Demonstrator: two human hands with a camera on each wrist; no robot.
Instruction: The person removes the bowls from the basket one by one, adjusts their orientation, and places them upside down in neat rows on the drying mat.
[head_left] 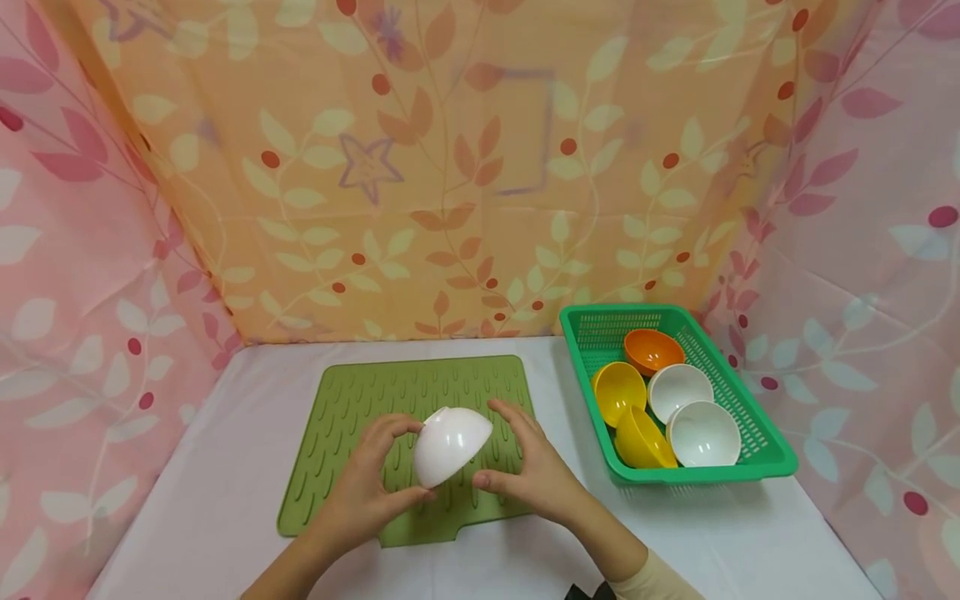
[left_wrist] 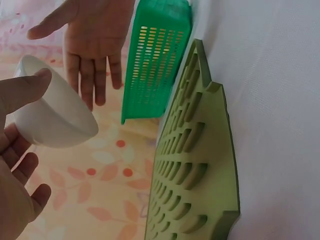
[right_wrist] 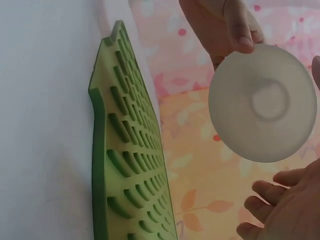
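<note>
A white bowl (head_left: 453,446), tilted with its rounded underside toward the head camera, is held above the green ridged mat (head_left: 322,462). My left hand (head_left: 363,487) pinches its rim, the thumb on one side and the fingers on the other. My right hand (head_left: 536,475) is beside the bowl with its fingers spread and holds nothing. In the left wrist view, the right palm (left_wrist: 97,35) faces the bowl (left_wrist: 62,117) across a small gap. The right wrist view shows the bowl (right_wrist: 235,125) nearly face-on, a ring at its centre.
To the right stands a green plastic basket (head_left: 772,462). It contains an orange bowl (head_left: 652,350), two yellow bowls, one of them the tilted yellow bowl (head_left: 641,437), and white bowls (head_left: 705,433). Patterned cloth (head_left: 450,208) hangs behind and at both sides of the white-covered table (head_left: 202,492).
</note>
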